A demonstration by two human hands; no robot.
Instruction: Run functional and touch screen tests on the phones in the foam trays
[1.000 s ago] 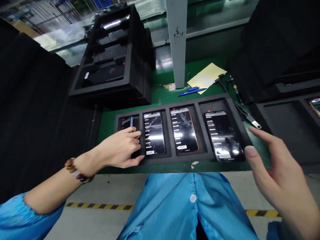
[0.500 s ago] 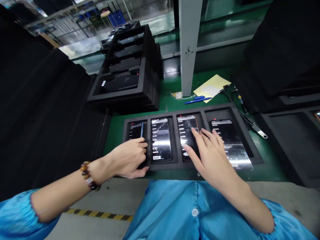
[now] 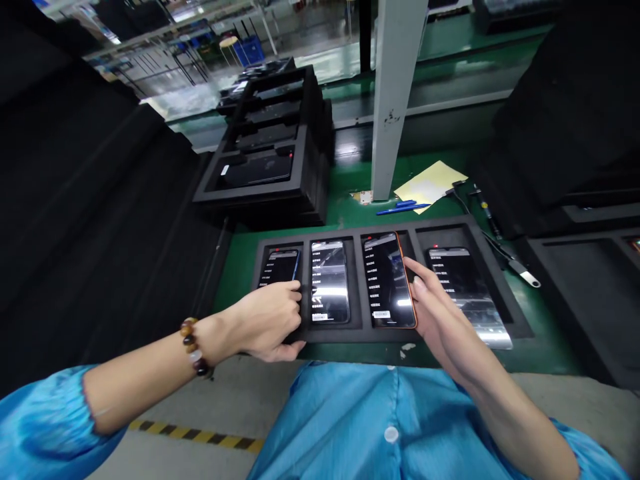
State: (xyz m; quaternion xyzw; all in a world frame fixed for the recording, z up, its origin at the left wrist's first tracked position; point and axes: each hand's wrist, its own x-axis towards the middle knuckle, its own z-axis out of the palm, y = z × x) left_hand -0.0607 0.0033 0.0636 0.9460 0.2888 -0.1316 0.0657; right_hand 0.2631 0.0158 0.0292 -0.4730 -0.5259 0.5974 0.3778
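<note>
A black foam tray (image 3: 355,280) holds several smartphones in its compartments. My left hand (image 3: 270,319) is closed over the lower part of the leftmost, blue-edged smartphone (image 3: 280,265), its fingers curled at the right edge; the grip itself is partly hidden. Beside it, a smartphone (image 3: 330,283) with a lit list screen lies untouched. My right hand (image 3: 440,307) grips the right side of an orange-edged smartphone (image 3: 391,283), which is tilted with that side raised out of its compartment. Right of that hand lies another smartphone (image 3: 453,270), with a clear film sheet (image 3: 490,327) at its lower end.
Stacked black trays (image 3: 250,190) with phones stand at the back left. A grey post (image 3: 393,100) rises behind the tray, near blue pens (image 3: 403,208), yellow paper (image 3: 425,183) and a cable (image 3: 523,272). More black foam trays (image 3: 575,287) flank the right side.
My right hand has moved from the orange-edged smartphone's screen to its right edge, and that side has come up. My left hand stays at the leftmost phone. The view has shifted slightly.
</note>
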